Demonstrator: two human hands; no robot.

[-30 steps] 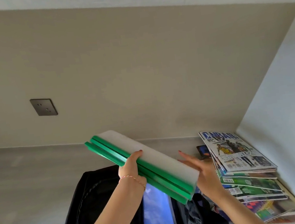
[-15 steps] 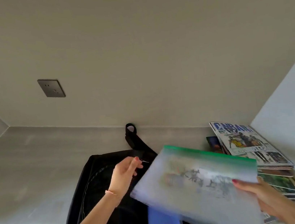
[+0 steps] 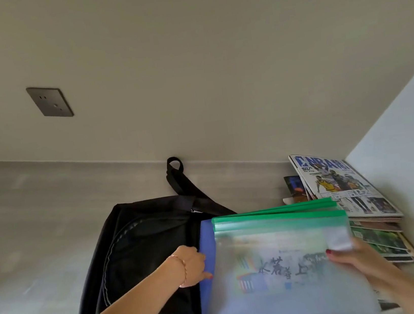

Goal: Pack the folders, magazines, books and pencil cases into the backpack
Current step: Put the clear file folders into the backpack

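Step in hand: loading folders. Right hand [image 3: 353, 256] pinches green-edged folders [image 3: 281, 258] over black backpack [image 3: 138, 246] mouth; left hand [image 3: 192, 265] fingers curl on blue folder [image 3: 207, 250] edge inside. Next: slide stack down behind blue one. Magazines [image 3: 343, 185] wait far right on worktop [image 3: 34, 207].

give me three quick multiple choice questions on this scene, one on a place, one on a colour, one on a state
1. Where is the stack of magazines?
A. left of the black fabric backpack
B. right of it
C. inside it

2. What colour is the top strip of the translucent plastic folders?
A. red
B. yellow
C. green

3. What is the right hand doing?
A. gripping the folders
B. resting on the magazines
C. hanging idle

Key: 1 B, the stack sits by the right wall. 2 C, green bands run along the folders' top. 3 A, its thumb pinches the folders' right edge.
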